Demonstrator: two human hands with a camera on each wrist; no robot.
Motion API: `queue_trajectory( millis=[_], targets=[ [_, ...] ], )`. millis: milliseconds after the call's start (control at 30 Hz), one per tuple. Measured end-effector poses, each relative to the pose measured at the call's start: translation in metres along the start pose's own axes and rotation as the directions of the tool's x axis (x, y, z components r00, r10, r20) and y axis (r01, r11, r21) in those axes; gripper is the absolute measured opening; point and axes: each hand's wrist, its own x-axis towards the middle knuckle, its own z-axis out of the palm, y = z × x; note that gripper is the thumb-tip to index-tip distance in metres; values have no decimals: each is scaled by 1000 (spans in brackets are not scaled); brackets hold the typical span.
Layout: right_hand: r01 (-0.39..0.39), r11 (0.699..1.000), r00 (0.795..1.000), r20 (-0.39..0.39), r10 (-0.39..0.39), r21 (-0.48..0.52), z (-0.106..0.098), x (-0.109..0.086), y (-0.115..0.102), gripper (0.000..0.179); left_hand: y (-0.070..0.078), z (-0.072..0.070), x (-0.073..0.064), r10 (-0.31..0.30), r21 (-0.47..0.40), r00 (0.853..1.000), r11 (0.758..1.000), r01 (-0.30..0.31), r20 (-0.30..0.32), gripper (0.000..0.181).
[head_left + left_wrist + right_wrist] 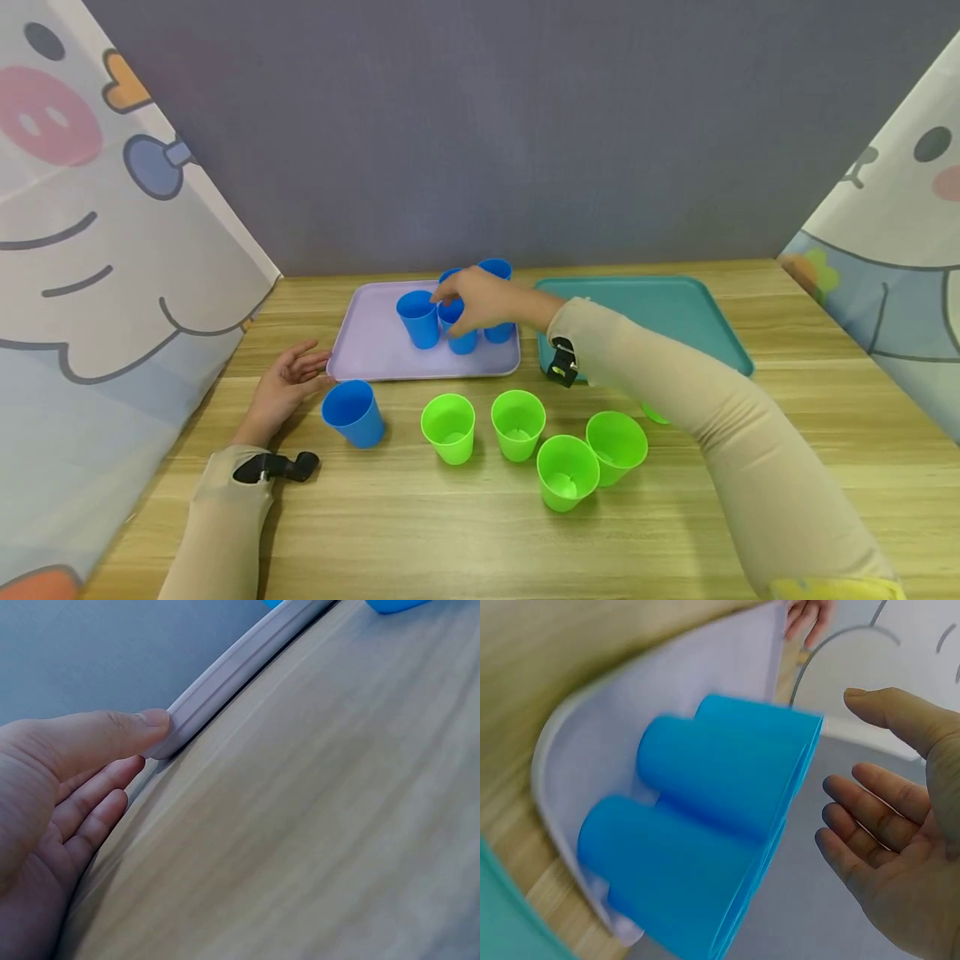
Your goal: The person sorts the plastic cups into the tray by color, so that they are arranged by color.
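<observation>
Several blue cups [417, 321] stand upright, grouped on the right part of a lilac tray [367, 346]. Over them is my right hand [483, 297], its thumb and fingers spread apart. The right wrist view shows that hand [900, 825] beyond the rims of the blue cups [712, 772], with a gap between and nothing in its grasp. My left hand [288, 385] is at the tray's front left corner. In the left wrist view its thumb [112, 739] touches the tray's edge [217, 682], fingers loosely extended. Another blue cup [356, 415] stands on the table beside it.
Several green cups [448, 429] stand on the wooden table [390, 533] in front of the trays, one partly hidden under my right forearm. A teal tray [660, 304] lies at the right, partly covered by that arm. A grey panel [525, 133] rises behind.
</observation>
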Motion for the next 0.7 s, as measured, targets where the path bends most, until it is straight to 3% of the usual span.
queue_trajectory(
  millis=[267,700],
  targets=[
    [101,995,990,96,-102,11,17,5,-33,65,0,-1,-4,-14,20,1000,1000,14,10,76],
    [220,976,947,238,-215,9,42,27,-67,76,1,-2,3,-1,18,1000,1000,1,7,76]
  ],
)
